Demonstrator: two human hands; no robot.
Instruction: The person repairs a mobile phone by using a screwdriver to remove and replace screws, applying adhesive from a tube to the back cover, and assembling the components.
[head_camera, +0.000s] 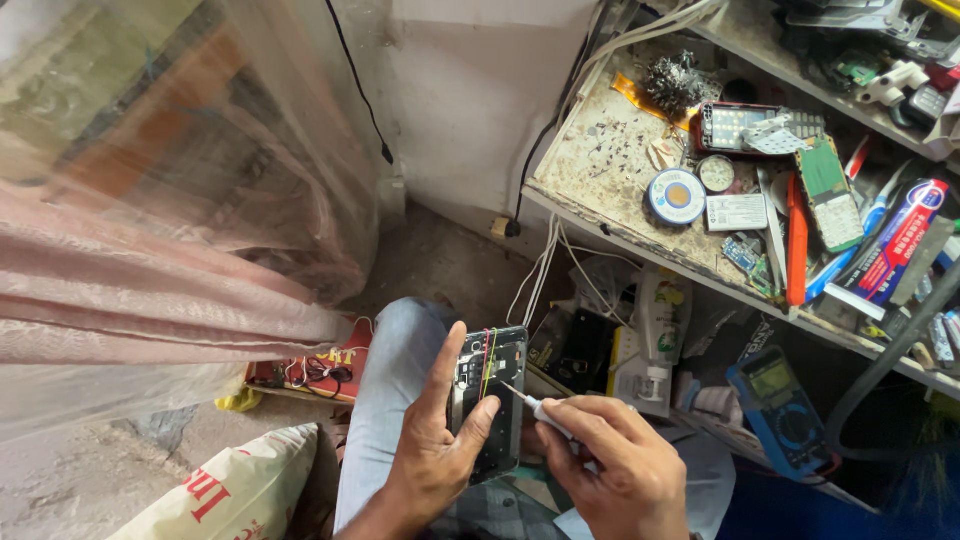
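Note:
My left hand (438, 455) grips an opened mobile phone (489, 400) with its back cover off, thumb pressed on the exposed dark circuit board. Red and yellow rubber bands wrap around the phone's upper part. My right hand (612, 468) holds a small white-handled screwdriver (530, 402), whose metal tip touches the right side of the phone's board. Both hands sit over my lap, above a leg in light blue jeans (390, 390).
A dirty workbench (600, 160) at right carries a solder wire reel (677, 195), phone parts, a green circuit board (830, 190), an orange-handled tool and tubes. A blue multimeter (780, 410) lies below. A pink plastic sheet (150, 290) hangs left; a printed sack (230, 490) lies on the floor.

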